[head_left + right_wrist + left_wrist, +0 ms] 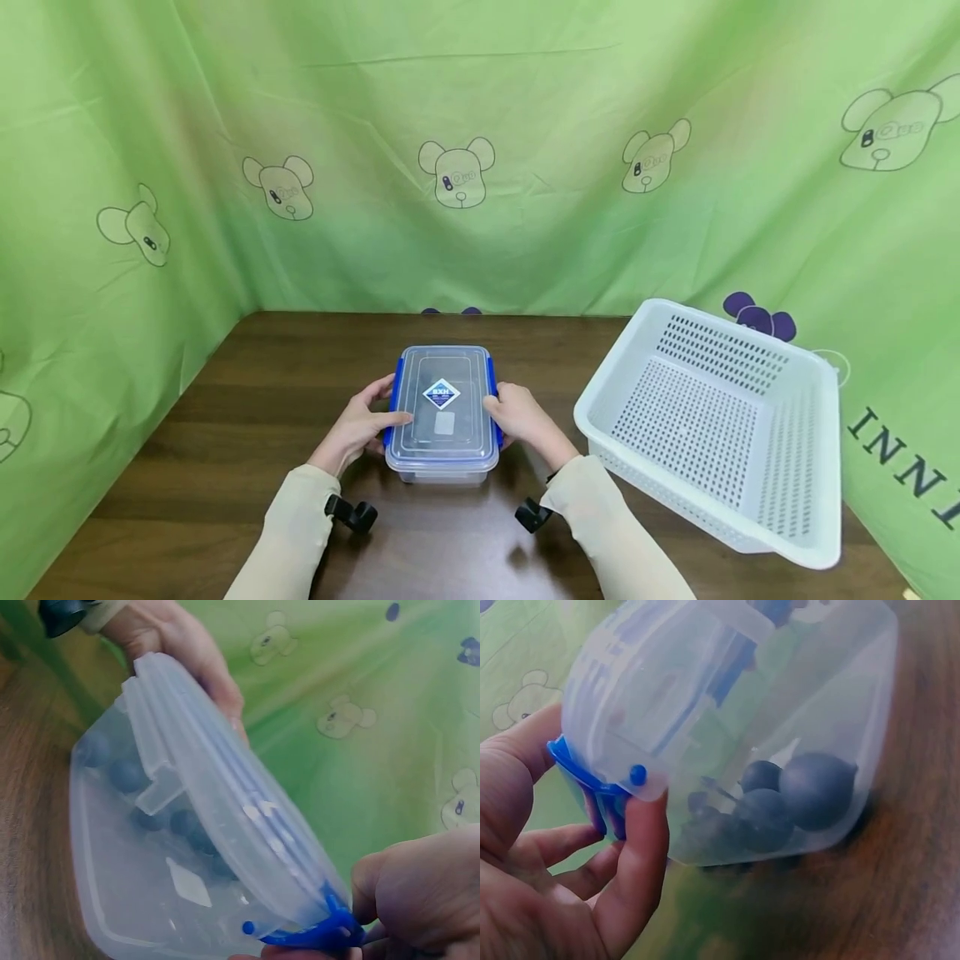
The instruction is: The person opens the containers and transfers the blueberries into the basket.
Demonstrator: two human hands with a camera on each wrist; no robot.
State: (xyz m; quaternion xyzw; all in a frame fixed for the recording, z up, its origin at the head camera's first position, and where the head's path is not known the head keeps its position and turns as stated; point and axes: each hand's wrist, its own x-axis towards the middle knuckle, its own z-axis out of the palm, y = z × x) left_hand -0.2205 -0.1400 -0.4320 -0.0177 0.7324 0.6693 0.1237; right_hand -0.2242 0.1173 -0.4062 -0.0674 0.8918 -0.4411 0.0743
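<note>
A clear plastic food container (461,446) with a transparent lid and blue side latches stands on the table between both hands. Several dark round objects (817,791) show through its wall in the wrist views. My left hand (360,421) grips the left side, thumb on the lid and fingers around a blue latch (611,799). On the opposite side my right hand (525,417) holds the edge, its thumb over the lid and its fingers at the other blue latch (322,930). A diamond-shaped label (441,393) lies on the lid.
To the right, a white perforated plastic basket (720,500) stands tilted on the brown wooden table (247,400). A green curtain (360,108) with bear drawings hangs behind and along both sides. Black devices are strapped at both wrists.
</note>
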